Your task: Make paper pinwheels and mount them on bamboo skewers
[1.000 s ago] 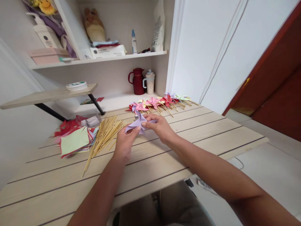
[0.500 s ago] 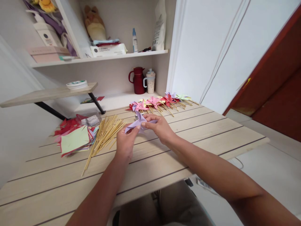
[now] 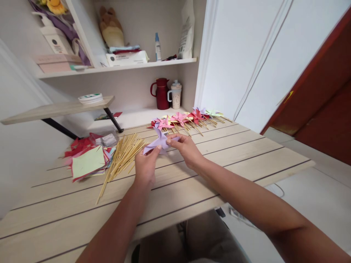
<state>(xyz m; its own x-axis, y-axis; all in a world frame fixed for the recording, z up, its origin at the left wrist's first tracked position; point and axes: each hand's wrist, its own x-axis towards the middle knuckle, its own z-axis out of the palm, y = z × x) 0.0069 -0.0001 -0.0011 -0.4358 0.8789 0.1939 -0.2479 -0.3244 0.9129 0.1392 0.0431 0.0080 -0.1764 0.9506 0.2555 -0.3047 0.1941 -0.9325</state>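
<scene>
My left hand and right hand both pinch the lilac paper pinwheel just above the table. Bamboo sticks lie close on my left, finished pinwheels beyond; bare boards run to the near edge.

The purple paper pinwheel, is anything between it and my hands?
No. Both hands already hold the purple paper pinwheel: left hand under its near-left edge, right hand pinching its right side. Nothing lies between.
</scene>
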